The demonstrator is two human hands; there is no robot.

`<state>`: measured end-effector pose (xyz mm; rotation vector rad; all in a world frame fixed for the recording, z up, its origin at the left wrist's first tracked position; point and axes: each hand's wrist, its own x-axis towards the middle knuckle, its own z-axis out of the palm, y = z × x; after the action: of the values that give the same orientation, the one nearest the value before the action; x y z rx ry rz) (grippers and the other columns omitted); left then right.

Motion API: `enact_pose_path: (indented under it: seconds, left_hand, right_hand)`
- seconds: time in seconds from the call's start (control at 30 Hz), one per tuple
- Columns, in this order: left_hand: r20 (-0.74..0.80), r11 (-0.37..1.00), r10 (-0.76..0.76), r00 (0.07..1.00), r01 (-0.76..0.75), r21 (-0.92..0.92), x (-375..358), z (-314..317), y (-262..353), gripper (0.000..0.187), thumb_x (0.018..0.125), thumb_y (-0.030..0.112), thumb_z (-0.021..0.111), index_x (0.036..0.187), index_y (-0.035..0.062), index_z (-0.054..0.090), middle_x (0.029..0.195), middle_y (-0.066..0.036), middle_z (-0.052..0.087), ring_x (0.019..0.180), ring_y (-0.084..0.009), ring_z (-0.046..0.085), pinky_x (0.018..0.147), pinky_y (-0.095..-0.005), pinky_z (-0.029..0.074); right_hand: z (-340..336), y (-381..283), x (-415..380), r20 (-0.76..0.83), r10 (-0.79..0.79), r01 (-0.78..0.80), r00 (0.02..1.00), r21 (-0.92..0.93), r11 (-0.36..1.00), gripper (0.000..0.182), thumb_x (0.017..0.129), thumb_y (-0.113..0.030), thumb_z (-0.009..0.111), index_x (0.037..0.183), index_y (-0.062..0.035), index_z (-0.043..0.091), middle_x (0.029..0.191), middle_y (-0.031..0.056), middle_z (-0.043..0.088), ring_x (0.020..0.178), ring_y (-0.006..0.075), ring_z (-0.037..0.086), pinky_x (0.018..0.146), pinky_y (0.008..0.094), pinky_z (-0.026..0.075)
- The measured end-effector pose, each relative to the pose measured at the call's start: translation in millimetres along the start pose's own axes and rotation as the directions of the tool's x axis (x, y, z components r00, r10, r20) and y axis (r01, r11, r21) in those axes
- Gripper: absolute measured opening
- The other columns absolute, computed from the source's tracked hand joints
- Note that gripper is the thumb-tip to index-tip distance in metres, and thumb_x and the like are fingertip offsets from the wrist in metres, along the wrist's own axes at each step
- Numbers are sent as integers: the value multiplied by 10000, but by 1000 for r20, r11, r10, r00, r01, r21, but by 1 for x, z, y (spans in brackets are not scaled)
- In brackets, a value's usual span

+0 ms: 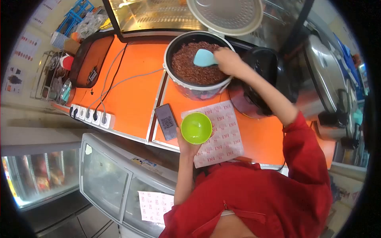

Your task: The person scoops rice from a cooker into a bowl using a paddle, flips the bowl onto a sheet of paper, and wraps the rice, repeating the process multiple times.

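My left hand [187, 145] is wrapped round a bright green bowl [197, 128], its inside bare and facing up. The bowl is over a sheet of white paper with red print [223, 137]. Over the open rice cooker [194, 92], my right hand [228, 62] grips the handle of a light blue rice paddle [203, 58]. The paddle's broad blade overlaps the dark reddish-brown rice [183, 60] in the pot. Left of the bowl lies a phone [166, 122] with a code on its screen.
The cooker's lid [226, 14] stands raised behind the pot. To the right are a dark cooker [264, 71] and a large metal one [323, 67]. A power strip [92, 116] with cords sits on the orange counter [133, 85]. A glass-topped freezer [105, 176] stands below left.
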<state>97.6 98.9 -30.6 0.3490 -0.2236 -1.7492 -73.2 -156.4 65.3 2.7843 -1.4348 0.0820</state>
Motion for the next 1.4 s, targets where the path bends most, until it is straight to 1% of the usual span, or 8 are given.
enact_pose_path:
  seconds: [0.13, 0.5, 0.73, 0.83, 0.97, 1.03, 1.23, 1.4]
  left_hand:
    - [-58, 997, 17, 998, -22, -78, 14, 10, 17, 761, 866, 634, 366, 1355, 52, 362, 1335, -192, 433, 1172, -446, 462, 960, -608, 377]
    - [-84, 995, 61, 995, -54, 84, 61, 28, 68, 612, 921, 480, 401, 1318, 15, 405, 1287, -185, 489, 1171, -337, 493, 992, -476, 391]
    - [253, 992, -116, 960, 126, -23, 71, 26, 87, 623, 907, 437, 482, 1340, -1, 386, 1333, -138, 469, 1223, -251, 466, 1042, -385, 351]
    - [-140, 980, -9, 990, 36, 195, 69, 34, 73, 583, 913, 468, 421, 1268, 7, 471, 1238, -188, 536, 1122, -291, 541, 957, -430, 438]
    - [-127, 996, 7, 992, 4, 85, 64, 34, 70, 602, 909, 499, 414, 1248, 6, 477, 1218, -181, 544, 1116, -292, 541, 959, -430, 436]
    - [-38, 843, 272, 962, -219, 491, 56, 41, 75, 615, 910, 523, 400, 1239, 9, 475, 1201, -178, 542, 1121, -302, 528, 961, -438, 432]
    - [-38, 996, 74, 997, -75, -38, 57, 42, 85, 617, 924, 527, 342, 1223, 6, 481, 1200, -180, 534, 1120, -293, 522, 941, -440, 442]
    - [-140, 991, 33, 990, -14, 134, 64, 45, 80, 610, 922, 514, 359, 1214, -5, 488, 1192, -180, 544, 1095, -309, 541, 921, -442, 461]
  right_hand:
    - [-55, 44, 23, 149, 81, -108, 985, 184, 977, 295, 787, -167, 506, 821, 103, 621, 833, 328, 611, 808, 407, 640, 743, 489, 514]
    - [-57, 59, 13, 222, -74, 141, 972, -307, 941, 467, 797, -495, 582, 799, -35, 668, 700, 193, 632, 696, 354, 644, 629, 451, 506]
    - [-5, 11, 43, 256, -203, 251, 945, -172, 952, 384, 834, -457, 545, 801, -86, 639, 607, 176, 594, 616, 360, 609, 577, 474, 471]
    - [-1, 6, 54, 304, -162, 217, 939, -159, 963, 363, 837, -393, 524, 766, -63, 655, 638, 180, 620, 641, 353, 631, 615, 454, 499]
    - [-5, 25, 49, 267, -247, 264, 931, -30, 964, 358, 858, -340, 463, 724, -48, 620, 625, 183, 602, 638, 358, 617, 617, 476, 483]
    - [-16, 38, 51, 280, -317, 356, 906, -101, 929, 325, 857, -342, 474, 747, -62, 600, 622, 178, 581, 636, 362, 596, 617, 470, 462]
    - [-58, 47, 37, 255, -287, 359, 923, -313, 879, 279, 840, -299, 536, 741, -59, 639, 596, 173, 572, 625, 358, 600, 578, 469, 466]
    - [-17, 32, 20, 251, -230, 272, 940, -146, 951, 355, 823, -304, 527, 655, -10, 634, 619, 213, 600, 630, 388, 621, 595, 475, 489]
